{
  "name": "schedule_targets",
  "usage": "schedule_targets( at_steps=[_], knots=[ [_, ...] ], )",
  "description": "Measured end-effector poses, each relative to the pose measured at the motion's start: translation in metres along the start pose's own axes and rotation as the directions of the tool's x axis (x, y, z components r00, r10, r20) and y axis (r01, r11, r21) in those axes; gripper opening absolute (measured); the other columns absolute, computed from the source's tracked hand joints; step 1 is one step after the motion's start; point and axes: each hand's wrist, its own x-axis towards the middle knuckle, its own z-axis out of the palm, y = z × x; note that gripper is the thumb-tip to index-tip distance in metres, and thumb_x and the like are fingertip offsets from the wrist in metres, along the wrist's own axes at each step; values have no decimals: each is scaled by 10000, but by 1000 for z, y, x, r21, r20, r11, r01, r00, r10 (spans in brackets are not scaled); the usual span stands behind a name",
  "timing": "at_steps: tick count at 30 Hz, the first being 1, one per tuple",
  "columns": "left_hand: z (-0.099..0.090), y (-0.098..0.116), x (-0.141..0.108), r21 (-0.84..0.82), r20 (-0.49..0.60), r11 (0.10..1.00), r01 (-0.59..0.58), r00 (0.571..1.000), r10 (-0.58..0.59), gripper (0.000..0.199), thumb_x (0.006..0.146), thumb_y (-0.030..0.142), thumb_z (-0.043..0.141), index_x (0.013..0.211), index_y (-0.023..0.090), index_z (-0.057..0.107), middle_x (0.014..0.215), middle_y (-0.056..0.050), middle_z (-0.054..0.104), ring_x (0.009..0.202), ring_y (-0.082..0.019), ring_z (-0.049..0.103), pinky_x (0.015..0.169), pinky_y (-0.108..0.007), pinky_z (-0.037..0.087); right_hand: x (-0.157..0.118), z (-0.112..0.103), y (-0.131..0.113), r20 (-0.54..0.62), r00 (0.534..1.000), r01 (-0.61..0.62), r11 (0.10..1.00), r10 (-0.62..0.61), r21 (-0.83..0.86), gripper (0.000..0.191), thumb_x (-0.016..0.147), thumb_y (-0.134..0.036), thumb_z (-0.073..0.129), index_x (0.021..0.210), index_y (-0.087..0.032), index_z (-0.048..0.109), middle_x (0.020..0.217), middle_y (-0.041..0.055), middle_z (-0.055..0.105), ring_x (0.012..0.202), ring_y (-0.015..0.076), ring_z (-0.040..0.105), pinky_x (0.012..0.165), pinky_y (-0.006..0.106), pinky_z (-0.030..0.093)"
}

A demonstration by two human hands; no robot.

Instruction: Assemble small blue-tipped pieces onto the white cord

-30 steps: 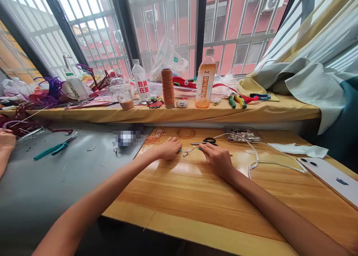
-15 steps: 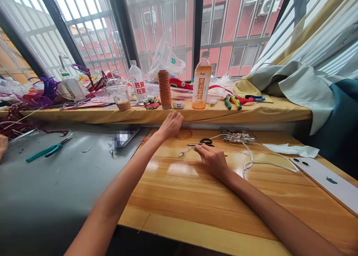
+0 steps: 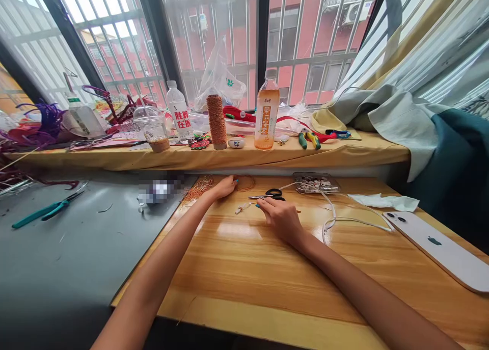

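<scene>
My left hand [image 3: 225,187] is low over the back of the wooden table, fingers drawn together, beside a loose coil of thin orange cord [image 3: 245,183]. Whatever its fingertips hold is too small to make out. A tangle of similar cord [image 3: 198,188] lies left of it. My right hand [image 3: 280,215] rests on the table in a pinch. A thin brown tip sticks out at its right side, but the held thing is mostly hidden. Just behind it lie black-handled scissors [image 3: 274,193]. A small white piece with cord [image 3: 242,208] lies left of its fingertips.
A clear tray of small beads [image 3: 316,183], a white cable [image 3: 332,218], a tissue [image 3: 384,202] and a white phone [image 3: 435,245] lie to the right. Teal pliers [image 3: 46,211] are on the grey table. A cord spool [image 3: 217,123] and tea bottle [image 3: 266,113] stand on the ledge.
My left hand has come down from near the ledge edge to the tabletop by the cord coil. My right hand keeps its pinch beside the scissors. The view has shifted slightly right.
</scene>
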Motion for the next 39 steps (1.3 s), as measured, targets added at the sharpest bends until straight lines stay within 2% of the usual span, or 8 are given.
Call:
schedule_targets(
  at_steps=[6, 11, 17, 20, 23, 29, 35, 39],
  knots=[
    [7, 16, -9, -55, 29, 992, -118, 992, 120, 411, 781, 156, 326, 1177, 183, 431, 1197, -25, 488, 1082, -130, 446, 963, -245, 335, 0, -1, 0, 16, 1000, 9, 1000, -9, 5, 198, 816, -179, 418, 894, -192, 600, 742, 3, 635, 612, 109, 538, 538, 221, 273],
    [-34, 29, -35, 121, -66, 992, -33, 997, 42, 385, 792, 218, 298, 1131, 225, 481, 1115, -25, 542, 1067, -148, 457, 947, -270, 345, 0, -2, 1, -32, 999, -18, 999, 19, 28, 198, 824, -185, 416, 881, -189, 606, 744, 6, 642, 610, 103, 545, 542, 211, 282],
    [-65, 58, -193, 520, 228, 848, -105, 974, -19, 497, 814, 472, 220, 779, 209, 641, 703, -93, 631, 705, -250, 580, 668, -408, 426, 0, -1, 2, -36, 998, -42, 998, 44, 37, 228, 838, -201, 394, 895, -187, 615, 733, 17, 649, 605, 105, 554, 538, 208, 298],
    [-46, 59, -279, 518, 138, 850, -93, 990, 24, 505, 744, 568, 311, 1071, 272, 559, 1065, -77, 584, 972, -269, 523, 823, -406, 391, 0, 1, 2, -35, 999, -37, 999, 38, 32, 233, 839, -209, 392, 894, -190, 617, 744, 20, 650, 613, 105, 557, 542, 207, 302],
    [-30, 51, -320, 414, 182, 885, -213, 972, 149, 632, 738, 539, 368, 1291, 320, 154, 1299, 39, 344, 1175, -204, 367, 973, -322, 290, 0, 2, 2, -35, 999, -31, 999, 32, 32, 227, 832, -204, 401, 901, -190, 617, 746, 17, 650, 611, 104, 560, 541, 206, 303],
    [-41, 22, -264, 368, 289, 904, -217, 951, 111, 500, 857, 384, 155, 1310, 247, -8, 1377, 23, 91, 1267, -145, 164, 1038, -306, 152, 1, 1, 3, -78, 997, -21, 999, 22, 24, 221, 832, -221, 409, 886, -192, 621, 790, 12, 658, 640, 104, 578, 528, 205, 306],
    [-42, -31, -140, 532, 95, 847, -12, 994, -46, 515, 852, 411, 139, 1308, 182, 213, 1394, -46, 112, 1284, -219, 25, 1027, -456, 18, 1, 0, 4, -79, 997, -21, 1000, 22, 22, 228, 833, -219, 405, 900, -189, 621, 759, 3, 657, 600, 98, 573, 514, 205, 308],
    [-39, -52, -104, 551, -22, 830, 85, 996, -87, 520, 848, 396, 170, 1310, 161, 204, 1400, -56, 98, 1284, -234, 31, 1020, -473, 36, 1, -1, 4, -65, 998, -3, 1000, 5, 27, 233, 835, -220, 397, 877, -192, 625, 746, 6, 655, 589, 101, 570, 512, 207, 307]
  ],
)
